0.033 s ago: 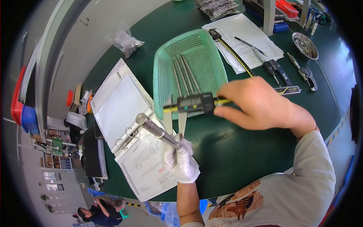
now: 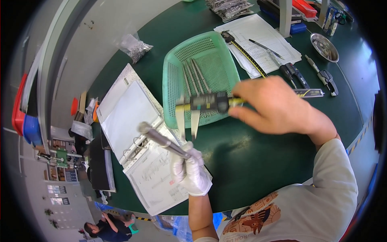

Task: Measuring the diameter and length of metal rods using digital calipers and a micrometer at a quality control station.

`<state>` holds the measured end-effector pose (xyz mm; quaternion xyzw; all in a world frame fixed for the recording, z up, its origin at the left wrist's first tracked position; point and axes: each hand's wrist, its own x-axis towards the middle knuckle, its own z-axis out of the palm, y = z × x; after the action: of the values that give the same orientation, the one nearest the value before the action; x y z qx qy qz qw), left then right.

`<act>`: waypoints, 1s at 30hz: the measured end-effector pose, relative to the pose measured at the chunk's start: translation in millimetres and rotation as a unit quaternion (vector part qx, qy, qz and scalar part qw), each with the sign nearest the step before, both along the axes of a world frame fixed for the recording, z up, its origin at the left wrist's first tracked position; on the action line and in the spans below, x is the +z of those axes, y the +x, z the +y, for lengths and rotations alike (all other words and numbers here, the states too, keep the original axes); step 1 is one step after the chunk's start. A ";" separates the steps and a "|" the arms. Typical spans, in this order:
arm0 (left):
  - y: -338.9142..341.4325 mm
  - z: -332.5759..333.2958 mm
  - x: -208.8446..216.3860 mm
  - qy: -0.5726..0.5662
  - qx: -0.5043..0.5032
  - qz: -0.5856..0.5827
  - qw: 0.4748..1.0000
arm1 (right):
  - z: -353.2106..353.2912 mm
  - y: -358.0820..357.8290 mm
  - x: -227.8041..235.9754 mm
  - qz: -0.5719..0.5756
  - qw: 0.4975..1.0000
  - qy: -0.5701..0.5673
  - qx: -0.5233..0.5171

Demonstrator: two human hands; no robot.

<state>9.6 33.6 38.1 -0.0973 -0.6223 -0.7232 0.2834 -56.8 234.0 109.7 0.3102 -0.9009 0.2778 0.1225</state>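
Note:
In a white glove, my left hand [image 2: 191, 171] is closed round a steel rod [image 2: 163, 141] with a thicker, blurred end that points up and left. My bare right hand [image 2: 274, 105] grips a digital caliper [image 2: 209, 102] by its beam, thumb below and fingers above. The caliper's jaws hang down with a gap between them, just above the gloved hand and apart from the rod. Behind the caliper lies a green plastic basket [image 2: 171, 76] holding several thin metal rods [image 2: 196, 76], partly hidden by the caliper.
An open ring binder [image 2: 131, 109] with drawings lies left. Right of the basket are another caliper [image 2: 246, 50], papers [image 2: 264, 32], a pen [image 2: 266, 48], micrometers [image 2: 324, 76] and a metal bowl [image 2: 324, 47]. A person [image 2: 111, 226] sits at the lower left.
My right hand and the caliper have risen slightly, and the jaws have come away from the rod. The rod's thick end has swung a little to the left in my left hand.

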 end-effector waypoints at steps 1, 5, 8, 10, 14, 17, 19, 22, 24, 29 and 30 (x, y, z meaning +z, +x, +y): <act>-2.6 -4.3 2.1 -0.026 0.010 0.012 1.000 | 3.9 -7.2 -1.4 0.018 0.999 -0.020 -0.046; -35.9 -6.5 26.4 -0.061 0.061 -0.098 0.991 | 36.1 -37.6 8.2 -0.003 0.970 -0.104 -0.221; -84.7 -9.0 36.4 -0.256 0.038 -0.146 0.955 | 57.5 -44.3 18.0 0.101 0.947 -0.163 -0.257; -112.4 5.8 44.4 -0.378 0.048 -0.287 0.879 | 65.0 -43.1 21.7 0.113 0.946 -0.178 -0.247; -165.5 -7.2 9.6 -0.632 0.054 -0.296 0.714 | 60.4 -41.5 26.4 0.108 0.940 -0.249 -0.204; -180.1 -0.4 3.5 -0.681 0.049 -0.328 0.653 | 61.8 -41.3 35.0 0.052 0.948 -0.238 -0.203; -184.4 11.8 5.4 -0.722 0.066 -0.334 0.602 | 63.5 -42.1 38.0 0.030 0.951 -0.224 -0.210; -176.3 44.6 24.9 -0.810 0.120 -0.244 0.519 | 61.8 -52.0 28.6 0.104 0.949 -0.216 -0.206; -180.5 59.8 26.6 -0.800 0.102 -0.253 0.535 | 61.7 -51.4 27.8 0.068 0.949 -0.230 -0.205; -187.6 69.3 9.8 -0.795 0.009 -0.388 0.466 | 56.7 -54.3 17.8 0.112 0.953 -0.187 -0.212; -190.1 69.6 7.5 -0.804 -0.025 -0.398 0.441 | 55.8 -52.9 17.9 0.119 0.953 -0.186 -0.208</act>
<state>-180.5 103.2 45.7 0.0013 -0.9663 0.1355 -0.2188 -109.7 289.8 127.7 0.1181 -0.8570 0.3696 0.3391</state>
